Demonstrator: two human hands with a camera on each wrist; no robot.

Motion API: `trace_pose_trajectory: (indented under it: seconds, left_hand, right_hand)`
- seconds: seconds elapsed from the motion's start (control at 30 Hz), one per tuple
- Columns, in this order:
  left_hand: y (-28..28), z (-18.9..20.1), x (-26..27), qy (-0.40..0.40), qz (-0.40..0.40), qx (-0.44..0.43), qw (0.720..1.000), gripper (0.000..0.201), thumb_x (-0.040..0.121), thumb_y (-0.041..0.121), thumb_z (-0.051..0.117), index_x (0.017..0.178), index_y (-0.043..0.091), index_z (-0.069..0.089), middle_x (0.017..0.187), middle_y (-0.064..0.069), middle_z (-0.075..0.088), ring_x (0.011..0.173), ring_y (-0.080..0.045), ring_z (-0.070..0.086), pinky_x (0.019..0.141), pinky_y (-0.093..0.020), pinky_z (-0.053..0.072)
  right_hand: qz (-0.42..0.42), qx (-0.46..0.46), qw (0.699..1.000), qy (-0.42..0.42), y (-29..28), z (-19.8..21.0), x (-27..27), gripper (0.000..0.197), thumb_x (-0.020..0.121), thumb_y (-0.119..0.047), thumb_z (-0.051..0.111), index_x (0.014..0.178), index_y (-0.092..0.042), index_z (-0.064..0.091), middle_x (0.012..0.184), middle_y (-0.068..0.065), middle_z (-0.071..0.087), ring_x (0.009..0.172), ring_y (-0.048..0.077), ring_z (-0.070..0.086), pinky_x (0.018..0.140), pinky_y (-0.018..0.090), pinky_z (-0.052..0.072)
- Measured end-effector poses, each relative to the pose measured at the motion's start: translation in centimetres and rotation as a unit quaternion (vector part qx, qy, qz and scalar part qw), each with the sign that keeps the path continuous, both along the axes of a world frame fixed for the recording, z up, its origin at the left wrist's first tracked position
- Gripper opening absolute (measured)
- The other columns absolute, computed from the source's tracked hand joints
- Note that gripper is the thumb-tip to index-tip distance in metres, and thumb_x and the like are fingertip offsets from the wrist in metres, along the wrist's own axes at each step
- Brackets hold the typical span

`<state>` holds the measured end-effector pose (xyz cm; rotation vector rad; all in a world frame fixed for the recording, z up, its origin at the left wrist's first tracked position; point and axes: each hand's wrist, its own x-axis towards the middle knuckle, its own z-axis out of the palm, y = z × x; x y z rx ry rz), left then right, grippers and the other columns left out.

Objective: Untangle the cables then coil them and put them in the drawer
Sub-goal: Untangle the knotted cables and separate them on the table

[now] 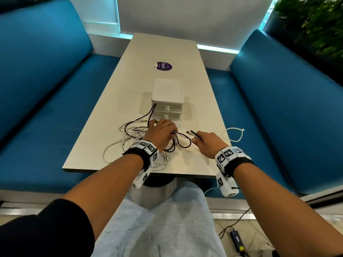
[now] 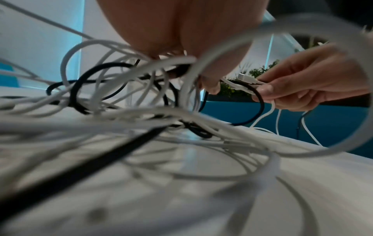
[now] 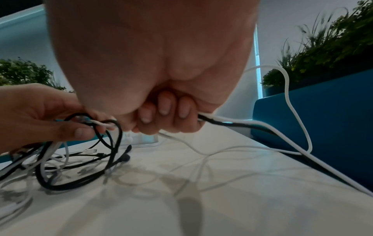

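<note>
Cables: tangled black and white cords (image 1: 141, 134) on pale table (image 1: 167, 52), before white closed two-drawer box (image 1: 168, 98).
Left hand (image 1: 161, 132): I pinch knot strands.
Right hand (image 1: 207, 143): fist clamps two plug ends.
Risk: my pulling apart may tighten knot.

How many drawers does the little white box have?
2: the small white plastic drawer box on the beige table has a top drawer and a bottom drawer directly beneath, both closed.
</note>
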<state>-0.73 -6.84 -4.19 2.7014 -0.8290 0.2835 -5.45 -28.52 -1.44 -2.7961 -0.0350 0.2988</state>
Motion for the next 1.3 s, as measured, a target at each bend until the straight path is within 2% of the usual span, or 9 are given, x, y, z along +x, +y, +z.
trace_pose_trajectory:
  seconds: [0.17,0.3,0.53,0.67,0.8,0.97,1.07,1.17,1.3]
  left_hand:
    - [-0.2,-0.5,-0.8,-0.024,0.021,0.040,0.999,0.024,0.100,0.034,0.047,0.123,0.030,0.049,0.129,0.010,0.055,0.125,-0.017,0.044,0.105,-0.047,0.020]
    - [-0.2,-0.3,-0.8,-0.019,0.076,0.093,0.993,0.060,0.089,0.017,0.060,0.141,0.033,0.032,0.138,0.004,0.047,0.120,-0.025,0.047,0.096,-0.050,0.028]
    - [-0.2,-0.3,-0.5,0.020,0.115,0.152,0.981,0.055,0.082,0.010,0.053,0.134,0.025,0.043,0.121,0.000,0.058,0.117,-0.030,0.043,0.101,-0.053,0.026]
    - [-0.2,-0.3,-0.7,0.008,0.141,0.168,0.976,0.054,0.083,0.015,0.053,0.136,0.019,0.040,0.117,-0.007,0.060,0.116,-0.032,0.044,0.100,-0.051,0.026]
    - [-0.5,0.0,-0.9,-0.006,0.100,0.122,0.987,0.072,0.079,0.032,0.065,0.142,0.023,0.032,0.141,-0.004,0.042,0.130,-0.028,0.035,0.106,-0.052,0.023]
    - [-1.0,1.6,-1.4,-0.005,0.023,0.011,1.000,0.084,0.083,0.041,0.057,0.152,0.030,0.009,0.156,0.005,0.025,0.141,-0.018,0.024,0.114,-0.049,0.014]
    - [-1.7,2.0,-1.2,-0.005,-0.010,0.017,1.000,0.064,0.088,0.042,0.057,0.146,0.035,0.032,0.143,0.008,0.047,0.133,-0.015,0.039,0.110,-0.044,0.013]
    - [-1.8,2.1,-0.3,-0.007,-0.012,0.040,0.999,0.029,0.091,0.042,0.056,0.119,0.037,0.061,0.116,0.011,0.059,0.116,-0.015,0.050,0.103,-0.042,0.017]
    - [-1.8,1.5,-0.3,0.007,-0.018,-0.012,1.000,0.015,0.092,0.038,0.058,0.106,0.035,0.064,0.104,0.012,0.055,0.105,-0.014,0.052,0.097,-0.040,0.021]
  right_hand:
    - [-0.029,-0.054,0.998,0.004,-0.4,-0.5,-0.2,0.032,0.102,-0.045,0.038,0.111,-0.018,0.053,0.090,0.010,0.061,0.080,0.030,0.060,0.071,0.038,0.050]
    - [-0.050,-0.110,0.992,0.026,-0.5,-0.9,-0.4,0.031,0.103,-0.040,0.036,0.114,-0.017,0.052,0.087,0.006,0.054,0.078,0.028,0.057,0.066,0.033,0.045]
    - [-0.060,-0.106,0.990,0.069,-1.2,-0.4,0.3,0.023,0.101,-0.038,0.043,0.100,-0.018,0.053,0.092,0.006,0.057,0.082,0.027,0.057,0.067,0.032,0.041]
    - [-0.077,-0.123,0.988,0.050,-1.2,0.1,-0.1,0.023,0.102,-0.037,0.040,0.105,-0.017,0.053,0.089,0.006,0.057,0.077,0.027,0.056,0.064,0.032,0.042]
    - [-0.061,-0.081,0.995,-0.014,-0.9,0.2,-0.8,0.021,0.103,-0.037,0.036,0.107,-0.020,0.047,0.077,0.006,0.052,0.066,0.028,0.055,0.057,0.032,0.042]
    - [-0.021,-0.040,0.999,-0.026,-0.2,-0.1,-1.3,0.019,0.104,-0.038,0.034,0.106,-0.023,0.045,0.074,0.010,0.056,0.065,0.030,0.057,0.050,0.030,0.037]
    - [-0.001,-0.027,0.998,-0.052,-0.1,-0.3,-1.4,0.018,0.104,-0.037,0.035,0.110,-0.024,0.045,0.074,0.011,0.058,0.064,0.031,0.058,0.054,0.034,0.044]
    - [-0.011,-0.050,0.996,-0.078,-0.8,-0.5,-1.3,0.020,0.104,-0.039,0.034,0.110,-0.024,0.046,0.076,0.010,0.059,0.064,0.031,0.058,0.057,0.036,0.047]
    - [-0.044,-0.085,0.993,-0.063,-1.1,-0.4,-1.2,0.023,0.103,-0.041,0.034,0.108,-0.024,0.048,0.076,0.008,0.057,0.065,0.029,0.057,0.058,0.035,0.048]
